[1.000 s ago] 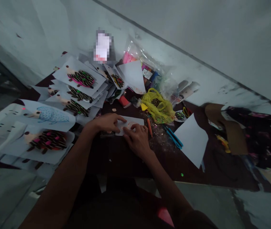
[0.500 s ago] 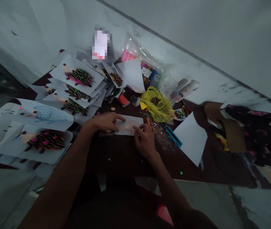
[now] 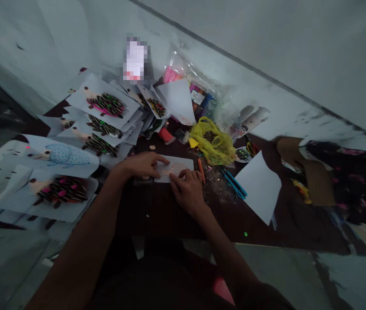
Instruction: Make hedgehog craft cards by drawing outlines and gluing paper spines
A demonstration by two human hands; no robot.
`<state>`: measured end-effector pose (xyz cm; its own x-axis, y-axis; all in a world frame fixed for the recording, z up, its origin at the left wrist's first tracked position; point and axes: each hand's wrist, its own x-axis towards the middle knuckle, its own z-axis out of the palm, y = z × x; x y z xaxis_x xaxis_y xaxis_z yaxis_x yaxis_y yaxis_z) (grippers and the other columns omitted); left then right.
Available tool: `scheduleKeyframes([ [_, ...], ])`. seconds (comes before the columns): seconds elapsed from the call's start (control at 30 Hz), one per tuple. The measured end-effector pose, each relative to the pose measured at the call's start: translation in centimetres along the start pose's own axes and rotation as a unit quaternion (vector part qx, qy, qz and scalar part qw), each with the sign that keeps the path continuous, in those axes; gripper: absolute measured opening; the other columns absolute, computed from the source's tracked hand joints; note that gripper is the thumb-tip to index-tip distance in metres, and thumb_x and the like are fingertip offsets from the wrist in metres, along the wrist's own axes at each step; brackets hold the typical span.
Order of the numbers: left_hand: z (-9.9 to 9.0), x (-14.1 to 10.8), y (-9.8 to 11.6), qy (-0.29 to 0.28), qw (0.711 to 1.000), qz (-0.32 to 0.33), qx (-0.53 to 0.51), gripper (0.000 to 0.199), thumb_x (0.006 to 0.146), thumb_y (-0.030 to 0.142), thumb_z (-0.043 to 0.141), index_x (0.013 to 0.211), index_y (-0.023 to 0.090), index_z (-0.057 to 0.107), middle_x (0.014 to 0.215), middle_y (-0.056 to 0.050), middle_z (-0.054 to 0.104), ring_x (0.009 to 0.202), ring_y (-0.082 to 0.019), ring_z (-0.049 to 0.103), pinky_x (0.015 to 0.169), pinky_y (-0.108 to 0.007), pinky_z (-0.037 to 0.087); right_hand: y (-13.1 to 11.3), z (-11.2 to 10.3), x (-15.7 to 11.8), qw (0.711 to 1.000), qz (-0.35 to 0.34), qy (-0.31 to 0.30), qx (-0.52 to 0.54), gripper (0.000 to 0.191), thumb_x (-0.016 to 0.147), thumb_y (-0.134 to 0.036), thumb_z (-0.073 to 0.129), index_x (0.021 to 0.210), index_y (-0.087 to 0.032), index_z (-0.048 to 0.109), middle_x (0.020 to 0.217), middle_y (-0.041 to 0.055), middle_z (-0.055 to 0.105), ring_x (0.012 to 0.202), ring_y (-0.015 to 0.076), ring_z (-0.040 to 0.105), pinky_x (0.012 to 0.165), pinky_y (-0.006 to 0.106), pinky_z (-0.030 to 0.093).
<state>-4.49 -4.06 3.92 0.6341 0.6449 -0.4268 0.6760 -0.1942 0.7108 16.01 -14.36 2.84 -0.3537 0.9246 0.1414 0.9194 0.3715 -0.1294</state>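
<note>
A small white sheet of paper [image 3: 160, 176] lies on the dark table, bearing an orange outline drawing [image 3: 179, 167]. My left hand [image 3: 142, 165] rests at its left side, with index finger and thumb apart on the paper. Over the lower right part of the sheet is my right hand [image 3: 187, 187], its fingers bent and fingertips pressing on the drawing near a pale patch [image 3: 167, 171]; nothing shows gripped in it. Just right of that hand lies an orange pen-like stick [image 3: 201, 171].
Sheets with clay hedgehogs [image 3: 105, 104] are stacked at left, near a blue hedgehog drawing [image 3: 68, 155]. A yellow plastic bag [image 3: 213, 142], blue-handled scissors [image 3: 236, 185] and a blank sheet [image 3: 260, 189] lie to the right. A blurred-out bright rectangle [image 3: 136, 60] stands at the back.
My right hand has shifted left and slightly down over the drawing, away from the orange stick, which is now uncovered. My left hand has stayed in place.
</note>
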Motion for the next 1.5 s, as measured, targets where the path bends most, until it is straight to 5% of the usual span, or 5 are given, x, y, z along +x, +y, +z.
scheduleKeyframes([
  [1.0, 0.1, 0.0, 0.0, 0.009, 1.0, 0.009, 0.004, 0.074, 0.069, 0.027, 0.063, 0.142, 0.021, 0.054, 0.069, 0.003, 0.062, 0.058, -0.013, 0.056, 0.056, -0.022, 0.04, -1.0, 0.2, 1.3, 1.0, -0.015, -0.021, -0.004, 0.035, 0.099, -0.045, 0.052, 0.127, -0.029, 0.067, 0.111, 0.0095, 0.06, 0.103, 0.0238, 0.05, 0.096, 0.041, 0.029],
  [1.5, 0.0, -0.1, 0.1, -0.003, 1.0, -0.005, -0.006, 0.076, 0.071, 0.029, 0.063, 0.145, 0.022, 0.051, 0.072, 0.001, 0.064, 0.061, -0.014, 0.057, 0.057, -0.021, 0.042, 0.4, -0.3, 1.2, 0.999, 0.016, -0.018, -0.036, 0.038, 0.099, -0.048, 0.05, 0.129, -0.032, 0.066, 0.111, 0.0096, 0.057, 0.1, 0.0251, 0.046, 0.096, 0.042, 0.031],
])
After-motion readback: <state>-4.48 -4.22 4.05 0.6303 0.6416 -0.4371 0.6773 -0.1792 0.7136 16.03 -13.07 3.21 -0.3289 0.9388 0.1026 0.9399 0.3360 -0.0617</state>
